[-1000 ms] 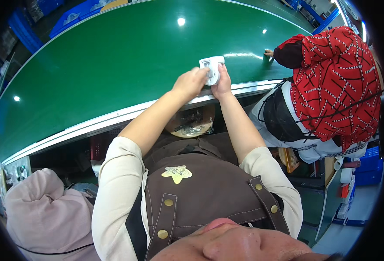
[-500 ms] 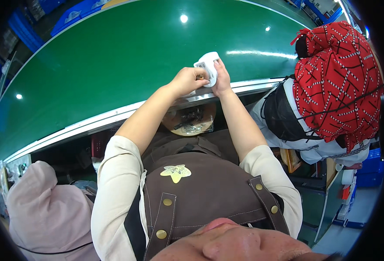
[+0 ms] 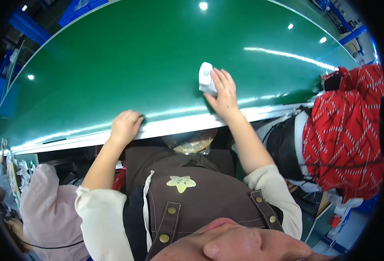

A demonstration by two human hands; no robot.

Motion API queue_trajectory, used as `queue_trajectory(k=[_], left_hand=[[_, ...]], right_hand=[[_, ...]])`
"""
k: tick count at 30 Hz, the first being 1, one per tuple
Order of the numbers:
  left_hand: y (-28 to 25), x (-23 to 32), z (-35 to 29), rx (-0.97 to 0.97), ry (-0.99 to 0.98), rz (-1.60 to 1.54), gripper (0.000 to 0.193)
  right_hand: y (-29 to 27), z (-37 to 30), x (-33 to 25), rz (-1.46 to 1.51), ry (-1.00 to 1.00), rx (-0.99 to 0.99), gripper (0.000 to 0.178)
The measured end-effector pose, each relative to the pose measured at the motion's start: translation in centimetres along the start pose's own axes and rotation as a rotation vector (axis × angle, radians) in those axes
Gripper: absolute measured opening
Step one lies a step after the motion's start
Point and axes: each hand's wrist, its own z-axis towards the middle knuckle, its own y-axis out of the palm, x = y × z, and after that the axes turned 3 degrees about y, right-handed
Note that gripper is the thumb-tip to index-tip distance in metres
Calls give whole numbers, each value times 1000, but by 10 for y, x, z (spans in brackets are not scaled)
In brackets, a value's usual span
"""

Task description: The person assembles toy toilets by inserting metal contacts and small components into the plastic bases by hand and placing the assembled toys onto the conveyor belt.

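A small white plastic device (image 3: 206,75) with a rounded top and a pale bluish square on its face is at the green table, a little beyond its near edge. My right hand (image 3: 225,93) grips it from the right, fingers along its side and thumb low at its near end. To the left, my left hand (image 3: 126,126) rests at the table's metal edge with curled fingers. A dark speck shows by its fingertips; whatever it holds is too small to name.
The green table (image 3: 113,65) has a bright metal edge strip (image 3: 174,127). Below it, over my lap, sits a round container (image 3: 196,145) of small clear pieces. A person in a red patterned garment (image 3: 346,130) is at the right, another in pale pink (image 3: 55,209) at the left.
My hands have parted: the left has left the device and moved left to the table edge. My right hand has turned the device and brought it to the table.
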Motion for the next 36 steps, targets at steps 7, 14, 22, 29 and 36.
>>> queue_trajectory(k=[7,14,22,29,36], left_hand=[[-15,-11,13,-11,-227,77,10],[-4,1,46,-8,-370,80,13],[-13,-8,73,-147,-324,52,13],[-22,-8,65,-91,-350,45,12],[-21,-6,76,-116,-344,-25,23]], right_hand=[[-11,1,11,139,151,-7,88],[-33,-23,16,164,419,-75,93],[-37,3,18,65,415,-124,81],[-31,11,18,91,406,-176,78],[-38,10,13,2,394,-163,76]])
